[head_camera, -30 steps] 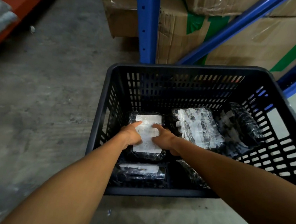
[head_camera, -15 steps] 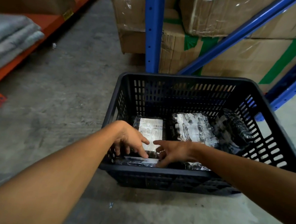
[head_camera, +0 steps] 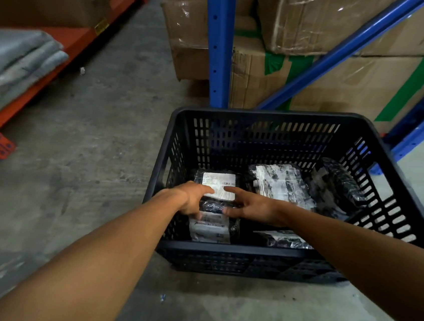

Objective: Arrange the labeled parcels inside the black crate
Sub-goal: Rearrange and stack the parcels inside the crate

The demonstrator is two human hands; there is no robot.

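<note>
Grey bundles [head_camera: 14,66]: folded, stacked on the orange shelf [head_camera: 69,38], far to the left of both hands.
Floor [head_camera: 89,147]: bare grey concrete, under the crate and under both arms.
Left hand [head_camera: 193,198]: it reaches over the near rim into the crate, palm down. The fingers are loosely spread and curled down, not closed around anything. The fingertips lie at the near edge of the labeled parcel; whether they press on it, I cannot tell.
Labeled parcel [head_camera: 219,184]: black wrap with a white label on top, lying flat in the left part of the crate, just beyond the two hands and between them.
Second parcel [head_camera: 209,228]: label up, directly below the left hand, against the near wall.
Right hand [head_camera: 251,207]: also inside the crate, fingers apart and stretched toward the left; the index finger touches the label of the labeled parcel. It grips nothing.
Parcel with crumpled wrap [head_camera: 283,184]: just beyond the right wrist, in the middle of the crate.
Dark parcel [head_camera: 339,184]: to the right of the right hand, leaning on the right wall.
Low parcel [head_camera: 283,239]: under the right forearm, near the front wall.
Black crate [head_camera: 248,253]: on the floor, in front of the blue rack [head_camera: 218,43] and the cardboard boxes [head_camera: 345,77].
</note>
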